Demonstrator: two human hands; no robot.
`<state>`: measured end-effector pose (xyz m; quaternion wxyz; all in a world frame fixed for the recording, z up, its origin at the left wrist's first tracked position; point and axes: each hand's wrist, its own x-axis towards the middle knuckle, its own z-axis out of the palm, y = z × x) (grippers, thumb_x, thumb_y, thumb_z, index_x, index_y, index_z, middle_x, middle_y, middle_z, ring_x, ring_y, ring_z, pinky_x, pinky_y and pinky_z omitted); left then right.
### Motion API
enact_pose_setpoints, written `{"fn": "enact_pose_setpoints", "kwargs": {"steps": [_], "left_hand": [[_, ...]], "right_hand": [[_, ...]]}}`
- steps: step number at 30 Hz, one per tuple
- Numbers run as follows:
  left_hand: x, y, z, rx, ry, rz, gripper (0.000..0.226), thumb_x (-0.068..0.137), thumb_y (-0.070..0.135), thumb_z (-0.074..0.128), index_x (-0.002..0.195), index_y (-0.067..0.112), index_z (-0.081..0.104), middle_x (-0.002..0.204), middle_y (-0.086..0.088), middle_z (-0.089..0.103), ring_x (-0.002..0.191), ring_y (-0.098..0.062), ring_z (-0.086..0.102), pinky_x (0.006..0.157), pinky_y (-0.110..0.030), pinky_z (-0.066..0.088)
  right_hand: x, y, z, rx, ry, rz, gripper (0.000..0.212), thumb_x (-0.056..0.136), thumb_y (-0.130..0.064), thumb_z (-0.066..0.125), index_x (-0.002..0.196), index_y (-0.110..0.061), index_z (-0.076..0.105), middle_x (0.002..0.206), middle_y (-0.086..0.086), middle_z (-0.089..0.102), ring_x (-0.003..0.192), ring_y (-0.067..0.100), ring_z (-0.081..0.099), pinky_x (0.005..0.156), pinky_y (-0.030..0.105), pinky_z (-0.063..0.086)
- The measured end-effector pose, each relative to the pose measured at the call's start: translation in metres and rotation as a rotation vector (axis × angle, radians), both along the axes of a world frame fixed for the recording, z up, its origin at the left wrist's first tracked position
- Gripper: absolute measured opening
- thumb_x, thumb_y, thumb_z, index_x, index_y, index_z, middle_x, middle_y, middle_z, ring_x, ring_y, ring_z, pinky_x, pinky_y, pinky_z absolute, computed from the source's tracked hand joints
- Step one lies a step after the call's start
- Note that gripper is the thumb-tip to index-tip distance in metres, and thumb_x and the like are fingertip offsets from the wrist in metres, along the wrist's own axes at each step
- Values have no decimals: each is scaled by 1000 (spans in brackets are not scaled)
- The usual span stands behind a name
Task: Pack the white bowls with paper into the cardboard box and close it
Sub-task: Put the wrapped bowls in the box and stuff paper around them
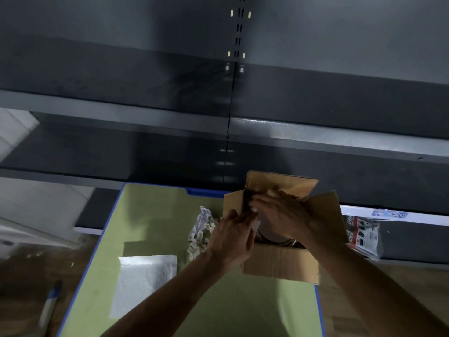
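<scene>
An open cardboard box point(279, 262) stands at the far right of the green table point(150, 215), its flaps spread out. Both my hands reach into its mouth. My left hand point(233, 235) lies at the box's left rim with fingers stretched toward the inside. My right hand point(279, 212) lies flat over the contents, fingers straight and pointing left. Under the hands a round rim of a bowl point(272, 239) shows dimly inside the box; the hands hide most of it. Crumpled paper point(201, 229) lies on the table just left of the box.
A flat white sheet point(143, 283) lies on the table's near left. Dark metal shelving point(315, 132) rises right behind the table. A printed package point(364, 234) hangs on the shelf to the right of the box. Brown floor shows on both sides.
</scene>
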<state>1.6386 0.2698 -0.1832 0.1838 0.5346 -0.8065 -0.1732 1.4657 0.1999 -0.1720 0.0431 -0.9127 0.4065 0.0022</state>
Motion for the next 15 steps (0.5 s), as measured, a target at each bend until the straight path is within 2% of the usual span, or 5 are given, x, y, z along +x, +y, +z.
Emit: {"fn": "enact_pose_setpoints", "kwargs": {"steps": [3,6,11,15], "left_hand": [[0,0,-2,23,-15,5,43,96,25,49,139,20,45,130,3,60,99,-20,53,76,-30,46],[0,1,-4,25,-25,10,39,95,25,50,134,21,47,127,2,62,97,-21,53,74,-30,46],[1,2,-4,21,-24,-6,36,95,24,49,131,19,48,124,0,63,92,-22,54,70,-32,47],[6,1,-2,48,-42,-35,46,97,27,46,142,20,40,136,1,55,103,-25,54,80,-37,50]], "right_hand": [[-2,4,2,29,-3,-6,52,76,-5,69,123,-27,61,131,-9,57,107,20,55,83,34,48],[1,4,4,44,7,-4,47,80,-10,67,121,-32,60,130,-14,54,106,17,52,81,33,48],[11,2,3,60,65,-40,34,86,-22,62,118,-34,60,126,-14,54,115,18,50,89,35,48],[10,5,6,42,58,-36,31,91,-21,59,119,-34,60,130,-15,53,115,18,49,88,35,48]]}}
